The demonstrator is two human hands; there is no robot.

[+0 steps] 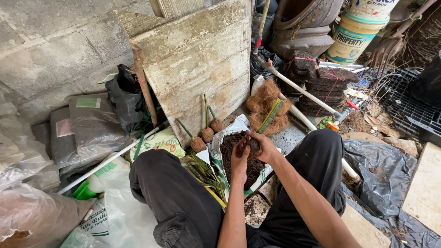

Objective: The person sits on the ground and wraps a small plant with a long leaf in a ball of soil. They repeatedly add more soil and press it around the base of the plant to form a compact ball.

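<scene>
Soil clump (252,145), dark and crumbly, at centre frame, pressed between both hands directly above an open sack of soil (229,148).

Left hand (240,158): cupped under the clump, fingers curled up around it.
Right hand (262,143): closed over the top, fingers pressing down on the same clump.

Handling, as a judgement: light, soft and loose; likely to shed crumbs if squeezed unevenly or held from one side. Best supported from beneath in a cupped palm, with the other hand shaping from above.

Nearby items:
- Three wrapped root balls (207,134) with green shoots, standing in a row just left of the sack, against a weathered wooden board (197,59) at upper centre.
- Heap of brown coconut fibre (265,104), right of the board, with a green-and-yellow strip lying across it.
- White pipe (298,87) running diagonally at upper right.
- Stack of dark fibre slabs (324,89) tied with red string, upper right.
- Paint bucket (356,34), top right.
- Grey plastic bags (87,128), left side.
- Black plastic sheet (381,174), lower right.
</scene>
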